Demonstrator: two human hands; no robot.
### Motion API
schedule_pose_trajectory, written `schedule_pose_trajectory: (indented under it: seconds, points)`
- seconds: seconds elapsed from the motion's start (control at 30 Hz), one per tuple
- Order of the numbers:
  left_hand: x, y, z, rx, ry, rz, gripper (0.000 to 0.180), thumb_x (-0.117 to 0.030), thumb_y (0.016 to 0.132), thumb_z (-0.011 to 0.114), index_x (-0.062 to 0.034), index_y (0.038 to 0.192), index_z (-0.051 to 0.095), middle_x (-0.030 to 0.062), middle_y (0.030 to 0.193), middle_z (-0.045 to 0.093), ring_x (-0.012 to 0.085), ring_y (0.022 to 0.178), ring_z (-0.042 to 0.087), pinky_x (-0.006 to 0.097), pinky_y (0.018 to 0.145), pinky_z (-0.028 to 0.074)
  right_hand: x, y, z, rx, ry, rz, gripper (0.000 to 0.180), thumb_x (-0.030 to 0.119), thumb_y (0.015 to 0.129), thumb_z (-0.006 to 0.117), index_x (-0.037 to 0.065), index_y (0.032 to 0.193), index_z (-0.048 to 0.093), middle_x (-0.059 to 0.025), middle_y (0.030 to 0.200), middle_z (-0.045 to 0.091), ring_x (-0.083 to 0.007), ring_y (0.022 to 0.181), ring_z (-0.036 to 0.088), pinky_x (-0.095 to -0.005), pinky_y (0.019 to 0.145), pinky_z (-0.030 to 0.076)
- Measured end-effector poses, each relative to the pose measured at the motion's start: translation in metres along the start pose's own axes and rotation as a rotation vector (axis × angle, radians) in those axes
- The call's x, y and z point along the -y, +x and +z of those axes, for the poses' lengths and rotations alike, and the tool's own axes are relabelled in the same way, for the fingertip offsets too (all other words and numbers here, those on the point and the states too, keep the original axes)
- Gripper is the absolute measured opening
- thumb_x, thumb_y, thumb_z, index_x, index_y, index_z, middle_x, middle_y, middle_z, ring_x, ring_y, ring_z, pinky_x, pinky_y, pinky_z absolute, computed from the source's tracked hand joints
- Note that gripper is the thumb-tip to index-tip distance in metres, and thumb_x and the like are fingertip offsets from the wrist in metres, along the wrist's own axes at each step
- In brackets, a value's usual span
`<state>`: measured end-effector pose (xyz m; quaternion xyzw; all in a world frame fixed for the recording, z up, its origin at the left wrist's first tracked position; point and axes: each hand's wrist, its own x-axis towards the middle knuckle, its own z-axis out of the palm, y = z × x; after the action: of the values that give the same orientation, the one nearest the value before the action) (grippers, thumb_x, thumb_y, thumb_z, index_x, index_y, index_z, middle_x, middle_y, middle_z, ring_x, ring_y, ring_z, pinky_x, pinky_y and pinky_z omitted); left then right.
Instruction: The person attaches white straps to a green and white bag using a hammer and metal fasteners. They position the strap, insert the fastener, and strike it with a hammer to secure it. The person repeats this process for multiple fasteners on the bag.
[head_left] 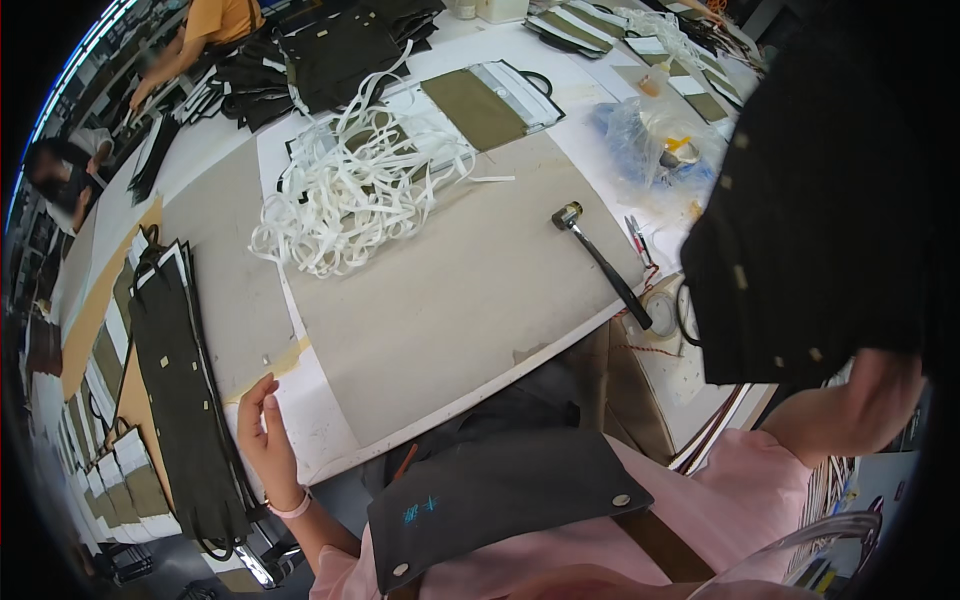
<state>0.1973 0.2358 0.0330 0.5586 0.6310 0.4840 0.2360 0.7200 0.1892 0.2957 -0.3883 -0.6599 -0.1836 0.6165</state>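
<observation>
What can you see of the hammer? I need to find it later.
The hammer lies flat on the grey mat near the table's right edge. It has a small metal head pointing toward the far side and a long black handle running toward the person. No hand touches it; the handle's end lies beside a roll of tape.
</observation>
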Motion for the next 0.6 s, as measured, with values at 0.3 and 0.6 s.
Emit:
schedule_pose_trajectory:
  seconds: [0.3,0.6]
  points:
    - [-0.014,-0.014,-0.003,-0.038,-1.054,-0.437,0.091,-0.074,0.097,0.036,-0.0032,0.154,0.035,0.0193,0.135,0.057,0.0241,0.123,0.057,0.038,0.103,0.046,0.065,-0.177,0.220,1.601,1.035,0.354,0.057,0.033,0.102,0.057,0.004,0.149,0.043,-0.0230,0.156,0.036,-0.0376,0.147,0.034,-0.0443,0.119,0.029]
    - [0.070,-0.065,-0.066,-0.168,-0.720,-0.596,0.037,-0.007,0.102,0.055,0.0017,0.138,0.051,0.0060,0.104,0.065,0.0098,0.092,0.060,0.024,0.083,0.049,-0.115,-0.254,0.148,1.087,-0.789,0.401,0.040,0.011,0.090,0.066,0.005,0.130,0.062,-0.0205,0.109,0.065,-0.0392,0.102,0.060,-0.0476,0.089,0.048]
